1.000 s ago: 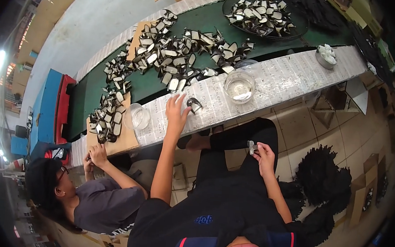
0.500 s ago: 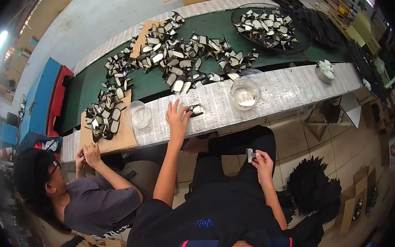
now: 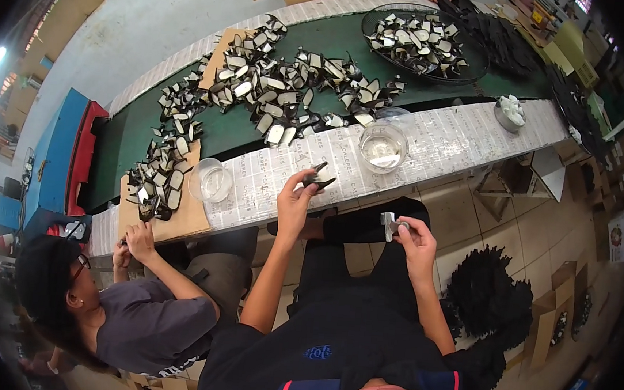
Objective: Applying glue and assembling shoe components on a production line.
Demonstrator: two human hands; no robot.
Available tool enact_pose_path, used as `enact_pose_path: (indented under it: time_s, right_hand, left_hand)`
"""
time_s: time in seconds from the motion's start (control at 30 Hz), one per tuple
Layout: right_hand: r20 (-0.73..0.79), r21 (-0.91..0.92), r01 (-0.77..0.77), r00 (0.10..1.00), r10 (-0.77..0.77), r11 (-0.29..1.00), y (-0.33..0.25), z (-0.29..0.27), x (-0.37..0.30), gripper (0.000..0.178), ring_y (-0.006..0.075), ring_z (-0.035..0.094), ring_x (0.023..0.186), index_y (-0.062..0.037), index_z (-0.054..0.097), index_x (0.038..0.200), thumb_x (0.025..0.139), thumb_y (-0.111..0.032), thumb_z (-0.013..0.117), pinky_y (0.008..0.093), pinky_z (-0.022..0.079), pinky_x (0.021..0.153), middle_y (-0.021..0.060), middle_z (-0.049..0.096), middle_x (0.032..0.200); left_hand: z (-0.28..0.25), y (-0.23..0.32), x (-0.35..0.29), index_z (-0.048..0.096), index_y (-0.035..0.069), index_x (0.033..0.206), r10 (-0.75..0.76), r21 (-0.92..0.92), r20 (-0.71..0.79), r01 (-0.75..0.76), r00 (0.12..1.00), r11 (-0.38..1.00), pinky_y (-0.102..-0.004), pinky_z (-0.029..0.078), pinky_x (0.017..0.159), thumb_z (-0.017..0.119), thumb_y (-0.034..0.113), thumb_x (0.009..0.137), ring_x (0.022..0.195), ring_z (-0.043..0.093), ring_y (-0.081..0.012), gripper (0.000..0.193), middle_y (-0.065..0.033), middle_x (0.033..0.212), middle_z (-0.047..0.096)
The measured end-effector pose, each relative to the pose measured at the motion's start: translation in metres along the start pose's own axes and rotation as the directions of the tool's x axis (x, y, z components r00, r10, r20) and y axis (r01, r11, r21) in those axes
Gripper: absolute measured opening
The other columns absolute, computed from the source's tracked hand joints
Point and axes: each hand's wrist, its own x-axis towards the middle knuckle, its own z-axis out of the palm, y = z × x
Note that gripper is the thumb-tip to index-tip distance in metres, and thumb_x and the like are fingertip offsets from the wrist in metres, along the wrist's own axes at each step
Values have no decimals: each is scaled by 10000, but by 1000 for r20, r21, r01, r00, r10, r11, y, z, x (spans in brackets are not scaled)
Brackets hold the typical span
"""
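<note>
My left hand [image 3: 296, 197] pinches a small black-and-white piece [image 3: 322, 175], a pale pad with black pointed ends, just above the paper-covered table edge [image 3: 256, 163]. Out to the right, off the table and over my lap, my right hand [image 3: 417, 244] grips a small grey tool with a flat head [image 3: 388, 226]; its exact kind cannot be made out. A clear round bowl [image 3: 404, 157] with some liquid in it stands nearest to both hands. Beyond it, similar black-and-white pieces lie heaped on the green belt [image 3: 130, 126].
At left a co-worker's hands [image 3: 136, 243] work beside a cardboard sheet [image 3: 192, 213] bearing more pieces. A second clear bowl [image 3: 211, 181] sits near it. A cup of white lumps [image 3: 509, 117] stands at right, a loaded black tray [image 3: 369, 51] behind. Black fabric [image 3: 491, 293] lies on the floor.
My left hand has lifted the black-and-white piece off the table and moved right and toward me. The right hand has raised the grey tool slightly and turned it.
</note>
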Motion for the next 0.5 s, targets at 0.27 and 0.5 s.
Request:
enact_pose_path:
  time_s: [0.27, 0.5]
  right_hand:
    - [382, -547, 716, 675, -632, 434, -80, 40, 2, 320, 260, 678, 853, -16, 671, 1079, 775, 14, 764, 298, 571, 671, 148, 637, 1100]
    - [522, -558, 788, 577, -629, 260, -83, 51, -2, 347, 281, 681, 848, -10, 669, 1088, 763, -41, 786, 327, 577, 679, 162, 629, 1084]
  left_hand:
    - [38, 23, -45, 510, -5, 1342, -340, -414, 126, 361, 932, 836, -344, 584, 875, 662, 18, 911, 1026, 641, -198, 458, -80, 1118, 630]
    - [49, 29, -66, 554, -24, 1287, -315, -449, 151, 349, 937, 822, -352, 569, 901, 677, 22, 902, 998, 646, -180, 406, -92, 1116, 643]
